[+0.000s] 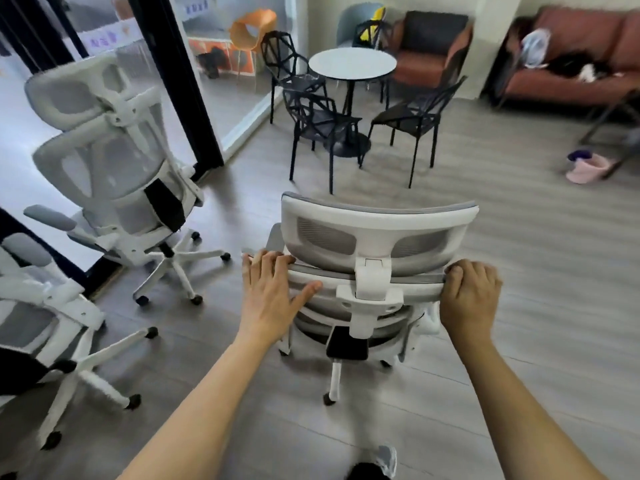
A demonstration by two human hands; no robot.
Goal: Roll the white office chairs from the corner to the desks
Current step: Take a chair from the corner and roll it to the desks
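A white office chair (377, 237) with grey mesh stands right in front of me, its back toward me. My left hand (273, 292) lies over the left end of the backrest's top edge, fingers curled over it and thumb pressed against the back. My right hand (471, 296) is closed around the right end of the same edge. A second white office chair (114, 174) stands to the left by the glass wall. A third white chair (38, 327) shows partly at the left edge of the view.
Straight ahead stands a round white table (352, 64) with black frame chairs (318, 123) around it. A brown armchair (433, 46) and a sofa (581, 53) line the far wall. A black-framed glass partition (187, 81) runs on the left. Pink slippers (587, 166) lie on the grey wood floor at right.
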